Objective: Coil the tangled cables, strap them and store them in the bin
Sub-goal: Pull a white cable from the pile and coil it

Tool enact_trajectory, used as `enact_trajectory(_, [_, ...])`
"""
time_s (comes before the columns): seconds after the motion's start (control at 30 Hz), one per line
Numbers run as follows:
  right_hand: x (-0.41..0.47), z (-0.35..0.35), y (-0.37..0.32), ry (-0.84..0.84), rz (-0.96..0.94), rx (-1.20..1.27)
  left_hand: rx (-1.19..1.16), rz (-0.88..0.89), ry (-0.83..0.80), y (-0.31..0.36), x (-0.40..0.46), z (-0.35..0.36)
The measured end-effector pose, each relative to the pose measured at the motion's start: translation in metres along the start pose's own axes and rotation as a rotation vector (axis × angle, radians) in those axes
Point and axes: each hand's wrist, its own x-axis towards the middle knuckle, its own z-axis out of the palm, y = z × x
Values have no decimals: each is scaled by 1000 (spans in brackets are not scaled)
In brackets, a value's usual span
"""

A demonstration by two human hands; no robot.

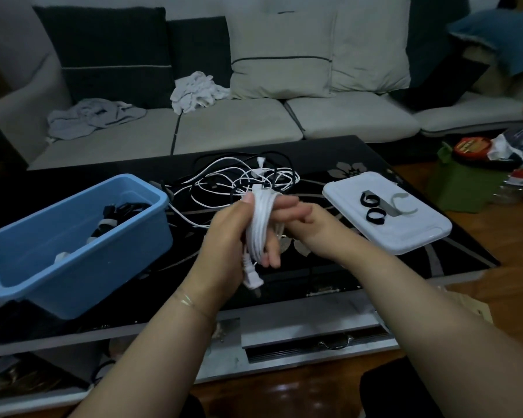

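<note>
Two hands meet over the dark glass table [329, 164], and between them we have a white cable [261, 227] gathered into a long, flat bundle of loops. Our left hand [227, 233] is curled around the bundle, thumb on top near its upper end, and the plug [252, 279] dangles below the palm. Our right hand [287, 215] lies against the far side of the loops; its fingers are partly hidden, so we cannot tell whether they clasp the cable or only steady it.

The cable looks light and limp, with smooth sheathing, so we judge the loops will slip and spring apart unless we pinch them at the middle, where a strap belongs. The plug end is the only stiff, heavier part and will probably swing.

Behind our hands the tangle of cables [242, 176] lies on the table. The straps [373, 208] wait on the white lid [420, 236] to the right. The blue bin [43, 267] on the left already holds a few bundles.
</note>
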Motion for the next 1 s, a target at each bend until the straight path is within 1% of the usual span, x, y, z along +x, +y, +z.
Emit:
enact_trajectory(0.07, [-1, 7, -4, 36, -35, -133, -146, -14, 119, 4, 4, -4])
enact_trajectory(0.13, [-7, 17, -12, -14, -46, -313, -276, -44, 231, 7, 8, -11])
enact_trajectory(0.23, [-17, 34, -23, -128, -105, -569, -327, -56, 358, 10, 12, -22])
enact_trajectory(0.3, [-21, 39, -26, -131, -182, -663, -302, -61, 419, 10, 13, -27])
enact_trajectory(0.4, [-22, 40, -31, -97, -246, -685, -241, -58, 452, 9, 13, -32])
enact_trajectory(0.5, [-22, 38, -32, -80, -281, -692, -184, -39, 452, 5, 14, -31])
enact_trajectory(0.67, [-23, 34, -33, -44, -289, -674, -60, 7, 445, 0, 18, -26])
enact_trajectory(0.73, [-23, 33, -33, -42, -284, -669, 18, 41, 432, -2, 18, -24])
enact_trajectory(0.9, [-24, 31, -34, -83, -242, -664, 304, 110, 322, -6, 14, -18])
enact_trajectory(0.93, [-24, 29, -35, -84, -236, -674, 422, 126, 311, -9, 14, -19])
enact_trajectory(1.0, [-24, 25, -37, -77, -241, -668, 774, 163, 286, -18, 15, -23])
